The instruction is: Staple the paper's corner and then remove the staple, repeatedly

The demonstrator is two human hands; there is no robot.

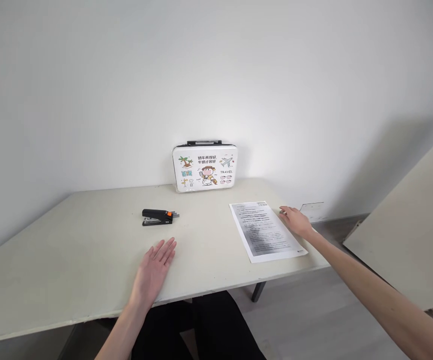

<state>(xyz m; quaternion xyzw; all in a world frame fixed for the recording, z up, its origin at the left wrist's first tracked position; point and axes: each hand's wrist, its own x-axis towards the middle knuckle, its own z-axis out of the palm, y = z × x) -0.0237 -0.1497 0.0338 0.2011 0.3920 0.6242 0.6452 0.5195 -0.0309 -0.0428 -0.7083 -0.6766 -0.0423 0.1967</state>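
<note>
A black stapler (157, 217) with an orange patch lies on its base on the table, and a grey metal piece sticks out of its right end. My left hand (153, 270) rests on the table in front of it, fingers stretched out and apart from the stapler, holding nothing. A printed sheet of paper (263, 231) lies flat on the right part of the table. Beside its right edge, my right hand (295, 220) is low over the tabletop with its fingers drawn together. A tiny greyish bit shows at the fingertips, too small to name.
A white case (205, 169) with cartoon prints and a black handle stands upright against the wall (126, 100) at the back of the table (69, 260). On the right, past the table's edge, is a pale panel (407, 225) above the grey floor.
</note>
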